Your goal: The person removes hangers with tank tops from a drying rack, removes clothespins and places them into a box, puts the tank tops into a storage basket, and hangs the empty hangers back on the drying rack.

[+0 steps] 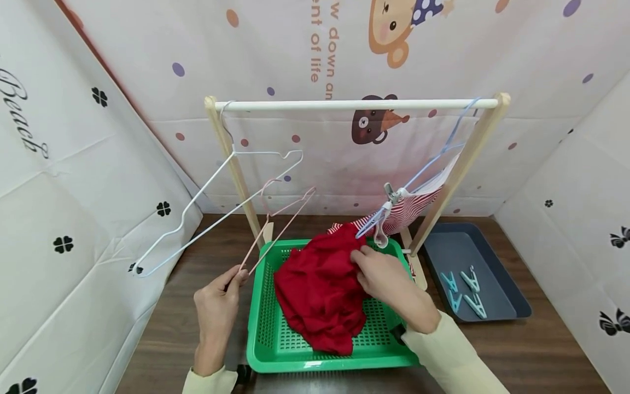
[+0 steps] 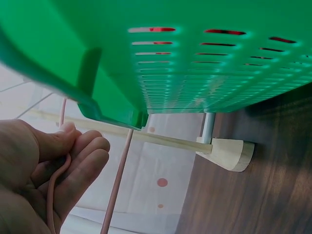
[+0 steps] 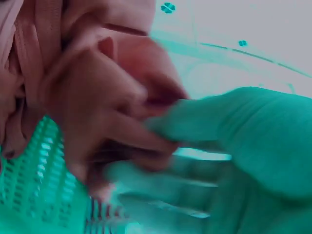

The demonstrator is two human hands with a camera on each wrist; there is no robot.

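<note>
My left hand (image 1: 216,306) pinches a lower corner of a thin pink hanger (image 1: 255,242), held over the left side of the green basket (image 1: 334,365). In the left wrist view, the pink wire (image 2: 117,183) runs through the curled fingers. A crumpled red garment (image 1: 322,290) lies in the basket; its exact kind cannot be told. At its upper right edge, my right hand (image 1: 386,276) pinches a fold of the red cloth. The right wrist view is blurred and tinted, showing the thumb and fingers around the fabric (image 3: 97,92).
Behind the basket stands a drying rack with a white rail (image 1: 315,105). A white hanger (image 1: 233,154) hangs at its left; at its right, a blue hanger (image 1: 445,149) bears a red-and-white striped garment (image 1: 408,212) with a clip. A grey tray (image 1: 502,262) holds several clothespins (image 1: 471,280).
</note>
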